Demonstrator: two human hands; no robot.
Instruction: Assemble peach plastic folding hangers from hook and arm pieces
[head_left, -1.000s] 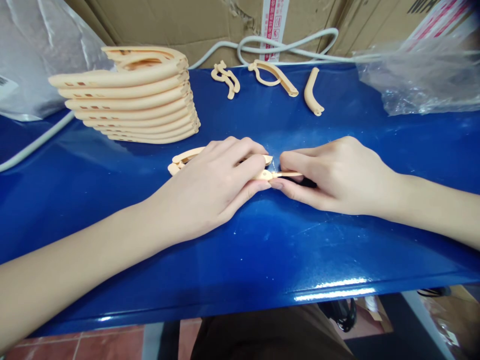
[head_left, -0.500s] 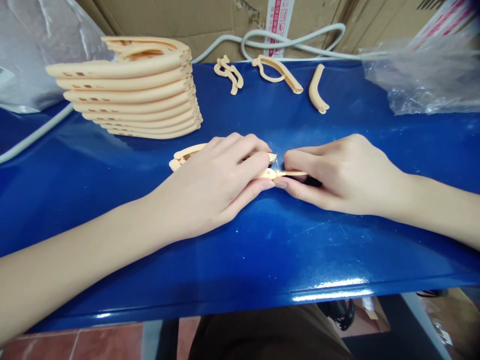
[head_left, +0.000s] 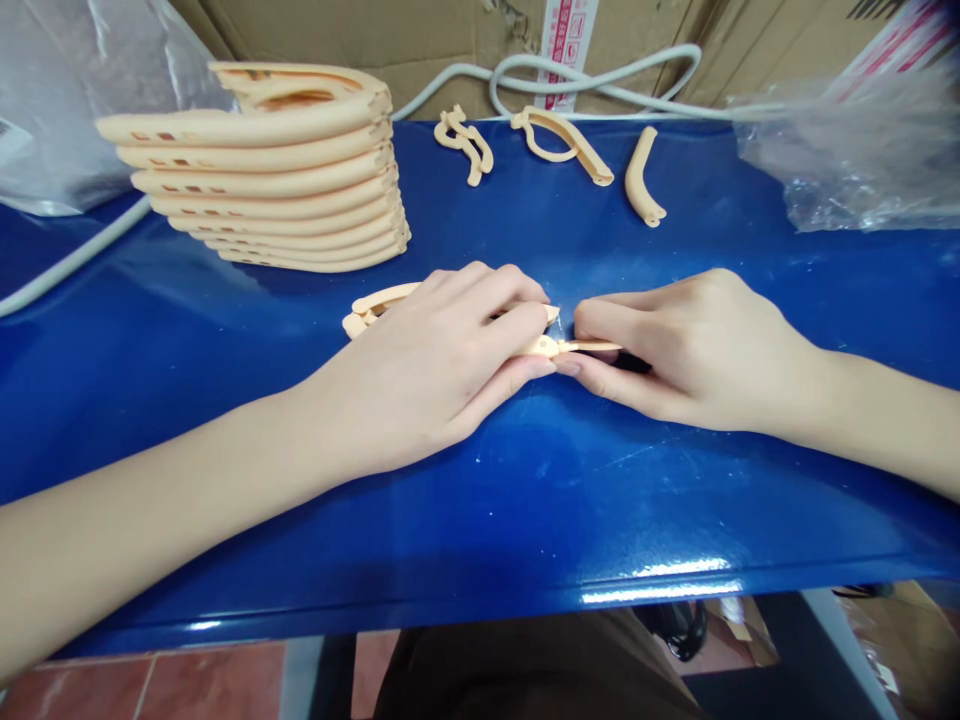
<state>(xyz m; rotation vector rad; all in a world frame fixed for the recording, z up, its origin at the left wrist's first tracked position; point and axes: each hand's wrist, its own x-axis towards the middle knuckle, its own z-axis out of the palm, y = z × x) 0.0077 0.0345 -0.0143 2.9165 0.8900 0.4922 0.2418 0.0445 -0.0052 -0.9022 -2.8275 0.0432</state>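
Left hand (head_left: 457,355) gripping beige piece (head_left: 544,346) (middle hidden); right hand (head_left: 686,345) pinching thin strip (head_left: 591,346), far end obscured.

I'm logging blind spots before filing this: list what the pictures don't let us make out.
Head view throughout:
Most of the cream piece: covered by the left hand.
Where the right hand grips the thin strip: hidden by the hand itself.
Black lettering, upper right: cut off by the top edge.
The rest of the plastic bag: cut off by the left edge.
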